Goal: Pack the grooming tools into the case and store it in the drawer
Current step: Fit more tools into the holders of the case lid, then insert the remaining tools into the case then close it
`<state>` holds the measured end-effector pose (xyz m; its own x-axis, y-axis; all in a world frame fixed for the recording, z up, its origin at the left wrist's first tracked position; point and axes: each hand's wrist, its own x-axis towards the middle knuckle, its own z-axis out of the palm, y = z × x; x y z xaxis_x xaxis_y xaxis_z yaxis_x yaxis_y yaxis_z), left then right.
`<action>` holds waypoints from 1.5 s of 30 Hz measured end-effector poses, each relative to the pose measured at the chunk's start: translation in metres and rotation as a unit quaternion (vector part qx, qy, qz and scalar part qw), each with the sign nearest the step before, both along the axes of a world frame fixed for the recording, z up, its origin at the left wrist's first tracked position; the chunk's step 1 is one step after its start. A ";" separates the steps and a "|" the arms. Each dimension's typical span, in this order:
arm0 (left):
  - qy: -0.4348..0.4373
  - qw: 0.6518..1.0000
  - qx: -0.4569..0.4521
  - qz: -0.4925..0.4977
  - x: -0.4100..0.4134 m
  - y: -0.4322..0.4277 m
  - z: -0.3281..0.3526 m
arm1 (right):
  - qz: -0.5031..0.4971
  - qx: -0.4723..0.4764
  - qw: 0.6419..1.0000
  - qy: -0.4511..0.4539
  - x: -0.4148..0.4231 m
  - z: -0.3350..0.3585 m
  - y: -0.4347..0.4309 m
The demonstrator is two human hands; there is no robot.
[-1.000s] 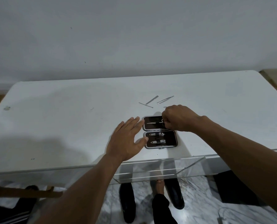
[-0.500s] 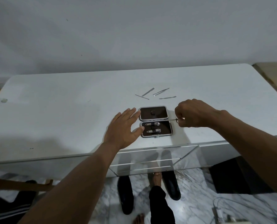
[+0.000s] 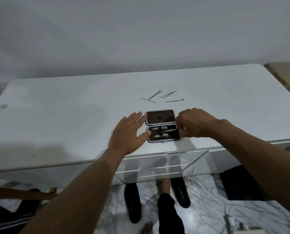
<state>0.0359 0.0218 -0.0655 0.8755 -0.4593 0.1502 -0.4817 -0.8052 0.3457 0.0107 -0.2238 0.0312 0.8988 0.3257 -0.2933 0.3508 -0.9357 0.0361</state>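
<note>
A small dark grooming case (image 3: 160,117) lies open near the front edge of the white table (image 3: 73,115). Its near half (image 3: 163,134) holds two nail clippers under a strap. My left hand (image 3: 130,133) rests flat on the table, fingers straight, fingertips and thumb touching the case's left side. At the near half's right edge my right hand (image 3: 194,123) pinches a thin metal tool (image 3: 170,130), which lies across that half between the clippers. Several thin metal tools (image 3: 168,94) lie loose on the table behind the case.
A drawer front (image 3: 151,168) with mirrored panels sits under the table edge, below the case. On the marble floor below are dark shoes (image 3: 132,203) and my feet. A wooden piece (image 3: 20,193) juts out at lower left. The wall stands right behind the table.
My right hand lifted a thin tool out of the case's far half, carried it out to the right, then brought it back to the near half's right edge. The left hand stayed put.
</note>
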 end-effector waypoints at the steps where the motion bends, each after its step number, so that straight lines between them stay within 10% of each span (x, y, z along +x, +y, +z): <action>1: 0.000 1.000 0.001 0.000 0.000 0.000 0.000 | 0.001 0.005 1.000 0.001 0.001 -0.001 0.002; 24: -0.001 1.000 0.010 -0.005 -0.001 -0.001 0.002 | 0.020 0.066 0.998 -0.010 0.006 -0.018 0.012; 45: 0.011 1.000 -0.013 0.002 0.000 -0.001 0.003 | -0.161 0.074 0.977 -0.123 0.113 -0.026 -0.007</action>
<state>0.0359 0.0204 -0.0627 0.8801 -0.4526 0.1434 -0.4715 -0.7974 0.3766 0.1234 -0.2304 0.0050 0.9989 0.0376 -0.0274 0.0359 -0.9974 -0.0626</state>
